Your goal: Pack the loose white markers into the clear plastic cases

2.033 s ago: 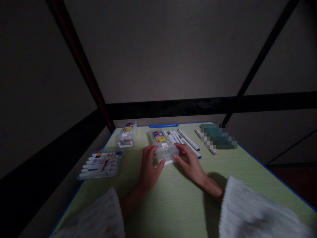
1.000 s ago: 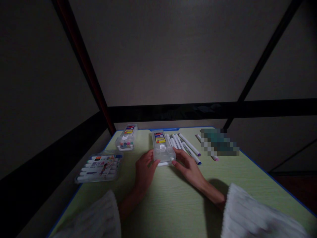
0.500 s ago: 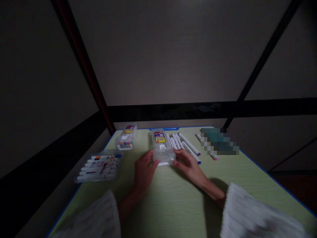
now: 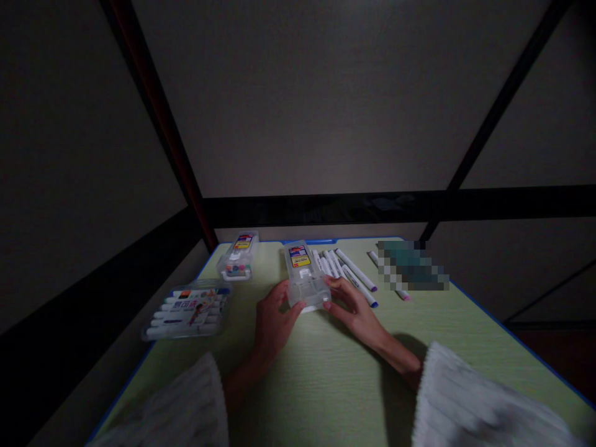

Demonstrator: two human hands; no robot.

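A clear plastic marker case (image 4: 303,277) with a colourful label lies in the middle of the green table (image 4: 335,372). My left hand (image 4: 271,323) grips its near left corner, thumb and fingers closed on the edge. My right hand (image 4: 354,309) holds the near right corner in the same way. Several loose white markers (image 4: 347,270) lie just right of the case, touching my right fingers.
A second clear marker case (image 4: 237,255) stands at the far left. A flat pack of markers (image 4: 190,310) lies near the left edge. More markers and a blurred object (image 4: 410,266) sit at the far right. Dark frame bars run behind the table.
The case has turned from slanted to straight and slid slightly left. Both hands stayed on its near corners.
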